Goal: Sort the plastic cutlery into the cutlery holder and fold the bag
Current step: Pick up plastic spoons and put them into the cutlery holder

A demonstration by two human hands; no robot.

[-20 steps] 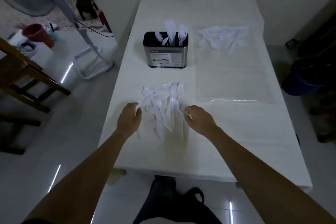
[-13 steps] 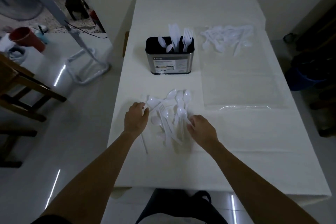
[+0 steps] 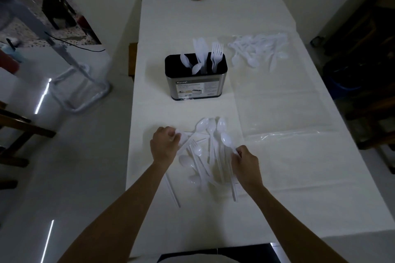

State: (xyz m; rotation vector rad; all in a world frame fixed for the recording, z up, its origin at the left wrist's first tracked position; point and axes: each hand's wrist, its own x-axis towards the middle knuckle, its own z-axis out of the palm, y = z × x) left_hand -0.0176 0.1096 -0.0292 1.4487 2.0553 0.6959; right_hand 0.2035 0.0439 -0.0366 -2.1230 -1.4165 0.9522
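Both hands have been closed on the cutlery pile (image 3: 197, 152) since the earlier frame. Head view: a spoon (image 3: 179, 135) at the pile's edge is pinched in the left hand (image 3: 164, 148); a second spoon (image 3: 227, 140) is gripped by its handle in the right hand (image 3: 246, 164). Beyond both grips the cutlery holder (image 3: 195, 87) is seen, and right of it the clear bag (image 3: 282, 109), laid flat.
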